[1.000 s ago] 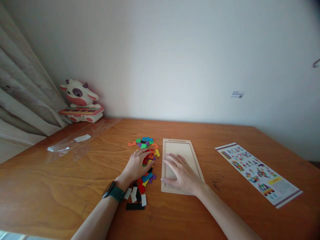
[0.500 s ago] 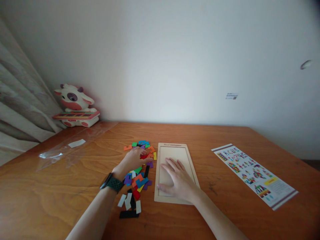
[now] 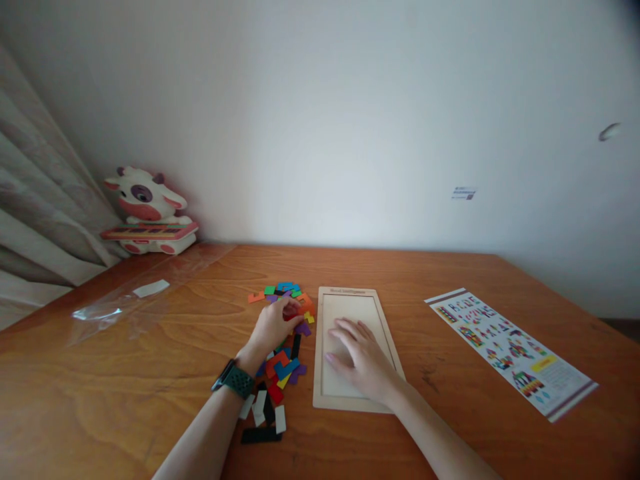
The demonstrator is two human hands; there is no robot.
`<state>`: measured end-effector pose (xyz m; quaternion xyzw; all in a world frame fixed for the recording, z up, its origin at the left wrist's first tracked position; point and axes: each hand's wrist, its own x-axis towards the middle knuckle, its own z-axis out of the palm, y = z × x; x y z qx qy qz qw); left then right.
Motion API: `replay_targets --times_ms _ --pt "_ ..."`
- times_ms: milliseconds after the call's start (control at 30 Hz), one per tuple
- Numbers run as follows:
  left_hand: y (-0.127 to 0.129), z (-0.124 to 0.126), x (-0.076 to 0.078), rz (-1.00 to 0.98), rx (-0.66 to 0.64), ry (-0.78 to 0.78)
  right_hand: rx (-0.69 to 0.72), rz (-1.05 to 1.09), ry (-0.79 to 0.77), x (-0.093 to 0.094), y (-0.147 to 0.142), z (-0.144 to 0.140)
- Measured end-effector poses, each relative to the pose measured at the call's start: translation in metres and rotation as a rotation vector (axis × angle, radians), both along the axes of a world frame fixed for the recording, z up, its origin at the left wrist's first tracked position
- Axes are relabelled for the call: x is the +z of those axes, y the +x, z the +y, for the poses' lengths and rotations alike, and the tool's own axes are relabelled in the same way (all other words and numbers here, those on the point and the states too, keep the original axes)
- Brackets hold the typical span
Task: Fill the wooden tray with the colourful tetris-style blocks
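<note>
A heap of flat coloured puzzle pieces (image 3: 280,363) lies on the wooden table (image 3: 150,373), left of a pale wooden puzzle tray (image 3: 350,300). My left hand (image 3: 273,327), with a dark watch on its wrist, rests on the upper part of the heap with its fingers curled on an orange-red piece (image 3: 303,308). Whether that piece is gripped or only touched I cannot tell. My right hand (image 3: 363,360) lies flat, fingers spread, inside the tray and holds nothing. The tray shows no pieces in it.
A printed pattern sheet (image 3: 505,347) lies at the right of the table. A clear plastic bag (image 3: 135,297) lies at the far left, and a cow-shaped toy (image 3: 147,210) stands in the back left corner by a curtain (image 3: 40,200). A wall runs behind the table.
My left hand has shifted a little over the pile, from the middle up toward the orange-red piece near the tray's top corner. My right hand stays flat in the tray. The view has shifted slightly.
</note>
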<state>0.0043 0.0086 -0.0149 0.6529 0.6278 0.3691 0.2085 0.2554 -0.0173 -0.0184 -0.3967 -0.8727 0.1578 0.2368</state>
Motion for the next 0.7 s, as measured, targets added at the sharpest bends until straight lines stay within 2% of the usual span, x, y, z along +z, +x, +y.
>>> replay_targets --times_ms 133,300,433,567,700 --pt "0.01 -0.006 0.006 0.003 -0.019 0.017 -0.018 0.144 0.032 -0.003 0.0 0.003" --pt "0.032 -0.021 0.019 -0.026 -0.28 0.071 -0.073 0.418 -0.028 -0.001 0.003 0.005" --pt "0.043 -0.027 0.021 -0.031 -0.407 -0.01 -0.041 0.478 -0.137 0.0 0.006 0.005" --pt "0.043 -0.026 0.015 -0.042 -0.412 -0.07 -0.052 0.508 -0.252 -0.002 0.005 0.005" --pt "0.038 -0.023 0.011 0.068 -0.333 0.032 -0.07 0.585 -0.365 -0.004 0.007 0.008"
